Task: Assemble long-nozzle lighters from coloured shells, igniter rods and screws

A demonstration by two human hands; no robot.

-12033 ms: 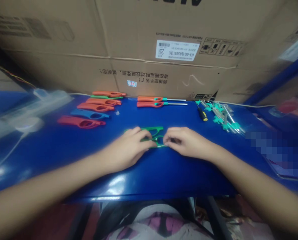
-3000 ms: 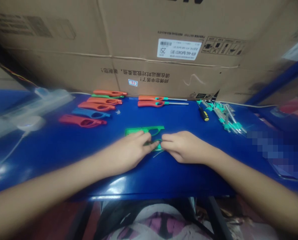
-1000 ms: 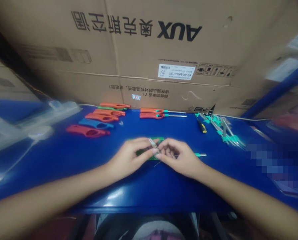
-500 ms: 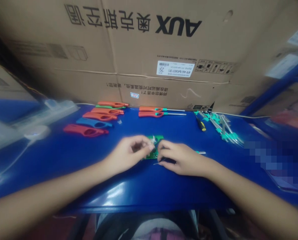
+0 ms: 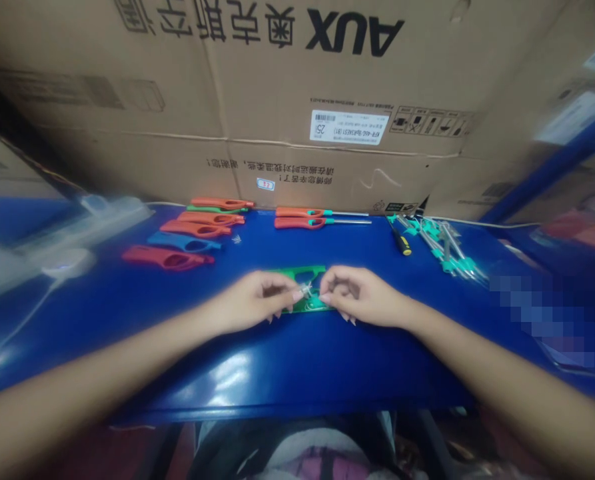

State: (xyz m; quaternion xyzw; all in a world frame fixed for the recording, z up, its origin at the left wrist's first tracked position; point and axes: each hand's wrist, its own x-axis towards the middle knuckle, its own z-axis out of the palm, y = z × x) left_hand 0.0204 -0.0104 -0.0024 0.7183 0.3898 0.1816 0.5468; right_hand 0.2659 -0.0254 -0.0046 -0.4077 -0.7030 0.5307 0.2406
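On the blue table a green plastic lighter casing [image 5: 288,273] lies between my two hands, its trigger opening in view. My left hand [image 5: 257,301] is closed, with thumb and forefinger pinching a small whitish, shiny part [image 5: 306,289] above the casing. Over the casing's right end, my right hand [image 5: 360,295] has its fingers bent and thumb and forefinger together; what they hold, if anything, is hidden. A teal piece [image 5: 317,302] and thin pale wires show in the casing beside the right fingertips.
Several orange, red, blue and green lighter casings [image 5: 170,258] lie at the left. Two orange lighters with metal tubes [image 5: 302,222] lie at the back, against a large cardboard box [image 5: 277,100]. A yellow-black screwdriver [image 5: 404,245] and several teal-ended metal tubes [image 5: 450,250] are at right.
My right hand has moved up slightly and turned, its fingertips closer to the left ones. The thin rod under its fingers and the metal tip to its right no longer show.
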